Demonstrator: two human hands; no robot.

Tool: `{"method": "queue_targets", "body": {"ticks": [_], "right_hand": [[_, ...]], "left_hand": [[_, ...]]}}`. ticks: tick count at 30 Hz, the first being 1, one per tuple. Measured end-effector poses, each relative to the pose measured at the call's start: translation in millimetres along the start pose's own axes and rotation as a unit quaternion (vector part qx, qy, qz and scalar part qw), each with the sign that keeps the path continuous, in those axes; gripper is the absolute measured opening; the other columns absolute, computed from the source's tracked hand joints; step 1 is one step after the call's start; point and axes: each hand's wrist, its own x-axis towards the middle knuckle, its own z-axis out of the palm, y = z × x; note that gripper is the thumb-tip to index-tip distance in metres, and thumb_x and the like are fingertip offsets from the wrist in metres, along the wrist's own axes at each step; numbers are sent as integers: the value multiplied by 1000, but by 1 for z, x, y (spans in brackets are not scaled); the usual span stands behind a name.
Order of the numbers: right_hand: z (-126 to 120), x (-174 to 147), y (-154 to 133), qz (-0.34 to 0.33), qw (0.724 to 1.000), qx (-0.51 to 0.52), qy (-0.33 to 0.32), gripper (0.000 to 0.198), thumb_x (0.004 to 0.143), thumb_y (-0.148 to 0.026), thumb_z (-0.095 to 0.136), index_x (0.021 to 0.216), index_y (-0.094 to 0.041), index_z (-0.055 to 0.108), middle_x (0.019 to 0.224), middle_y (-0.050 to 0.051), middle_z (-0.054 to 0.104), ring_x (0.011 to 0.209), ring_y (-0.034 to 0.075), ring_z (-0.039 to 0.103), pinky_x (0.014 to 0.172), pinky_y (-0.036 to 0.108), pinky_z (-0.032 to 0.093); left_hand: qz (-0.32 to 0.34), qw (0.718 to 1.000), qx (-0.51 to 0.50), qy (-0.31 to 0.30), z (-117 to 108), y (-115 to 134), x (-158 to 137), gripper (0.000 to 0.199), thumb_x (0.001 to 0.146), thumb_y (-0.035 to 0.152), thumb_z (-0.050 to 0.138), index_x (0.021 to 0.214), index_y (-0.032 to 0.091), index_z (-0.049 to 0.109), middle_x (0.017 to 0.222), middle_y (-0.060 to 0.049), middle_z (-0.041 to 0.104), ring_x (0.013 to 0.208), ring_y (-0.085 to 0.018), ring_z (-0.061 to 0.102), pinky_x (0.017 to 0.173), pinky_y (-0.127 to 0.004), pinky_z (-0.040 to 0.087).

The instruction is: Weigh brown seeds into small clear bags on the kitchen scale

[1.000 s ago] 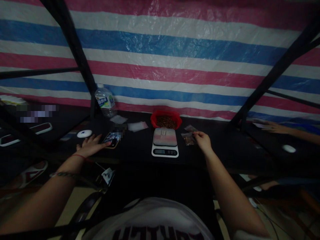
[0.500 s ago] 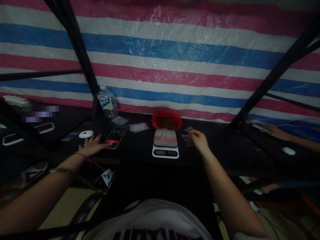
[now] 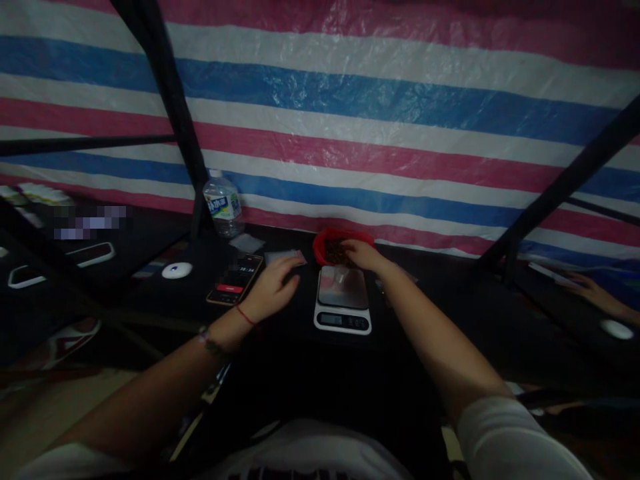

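Observation:
My left hand [image 3: 274,287] is over the near edge of a stack of clear plastic bags [image 3: 281,256], fingers stretched and thumb apart. Whether its fingertips press on the bags, I cannot tell. My right hand [image 3: 364,256] reaches into a red container [image 3: 320,240] of small brown pieces [image 3: 335,252]; its fingers are extended, with the tips among the pieces. In front of that container stands a white kitchen scale [image 3: 343,321] with a metal top. Partly hidden behind my right forearm lies a small filled plastic bag [image 3: 380,285].
A lit phone [image 3: 236,280] and a white rounded device [image 3: 177,270] lie on the left. Behind them are more clear bags [image 3: 247,243] and a plastic bottle [image 3: 223,205]. Dark frame posts flank the black table. Another person's hand [image 3: 593,293] shows at far right.
My left hand has moved right, from beside the phone to the bag stack. My right hand has left the small filled bag and gone into the red container. The view has shifted slightly.

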Motion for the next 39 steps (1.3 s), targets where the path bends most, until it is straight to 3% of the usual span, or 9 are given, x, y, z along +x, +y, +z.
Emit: {"method": "queue_targets", "body": {"ticks": [4, 8, 16, 21, 24, 27, 30, 34, 39], "right_hand": [[13, 42, 6, 44, 985, -118, -121, 46, 82, -28, 57, 127, -20, 55, 127, 11, 58, 112, 27, 57, 95, 35, 42], [23, 56, 8, 83, 974, -151, -150, 67, 73, -48, 66, 132, -20, 51, 134, 18, 51, 111, 35, 56, 92, 42, 44], [21, 60, 15, 31, 962, -201, -184, 56, 72, -31, 69, 126, -20, 56, 117, 15, 63, 99, 28, 63, 82, 31, 48], [23, 56, 22, -16, 966, -193, -174, 50, 77, -30, 65, 125, -18, 57, 125, 13, 59, 106, 26, 60, 86, 27, 46], [22, 52, 25, -6, 971, -174, -164, 37, 80, -21, 60, 117, -19, 62, 114, 9, 66, 99, 22, 62, 82, 24, 45], [21, 48, 26, 13, 973, -171, -151, 32, 79, -17, 58, 110, -19, 66, 110, 8, 68, 97, 21, 63, 82, 24, 44], [20, 44, 26, 22, 978, -166, -124, 29, 79, -15, 57, 105, -19, 69, 108, 7, 68, 97, 20, 63, 84, 24, 44], [18, 38, 27, 39, 985, -146, -78, 28, 79, -15, 57, 103, -19, 70, 108, 7, 69, 98, 20, 63, 86, 24, 44], [19, 33, 29, 34, 989, -129, -66, 32, 79, -17, 57, 110, -18, 67, 113, 8, 67, 104, 20, 61, 91, 26, 43]], "left_hand": [[52, 995, -25, -84, 43, 17, 28, 63, 73, 42, 66, 128, 18, 46, 129, -14, 53, 120, -28, 49, 103, -44, 39], [65, 988, -18, -139, 70, 15, 48, 78, 66, 53, 70, 130, 18, 45, 130, -15, 53, 120, -31, 49, 102, -47, 39], [58, 987, -35, -143, 82, 8, 52, 68, 71, 48, 68, 129, 18, 47, 130, -13, 52, 119, -28, 49, 101, -45, 41], [27, 994, -7, -110, 41, -4, 39, 43, 84, 40, 55, 122, 19, 53, 121, -10, 60, 111, -22, 54, 98, -38, 43], [-111, 990, 25, -88, -10, -34, 12, 36, 87, 46, 46, 106, 19, 61, 108, -7, 66, 99, -21, 60, 89, -36, 47], [-290, 953, 70, -61, -64, -74, -27, 48, 83, 58, 42, 105, 19, 60, 100, -4, 68, 85, -21, 64, 76, -34, 51], [-372, 913, 153, -64, -98, -105, -64, 61, 75, 67, 45, 110, 19, 59, 108, -5, 66, 97, -25, 63, 87, -38, 49], [-363, 913, 172, -70, -103, -122, -91, 65, 71, 69, 46, 109, 18, 61, 117, -10, 64, 109, -30, 59, 95, -41, 47], [-335, 925, 146, -102, -97, -125, -93, 58, 73, 66, 46, 114, 29, 61, 119, -8, 64, 110, -31, 59, 94, -43, 49]]}}
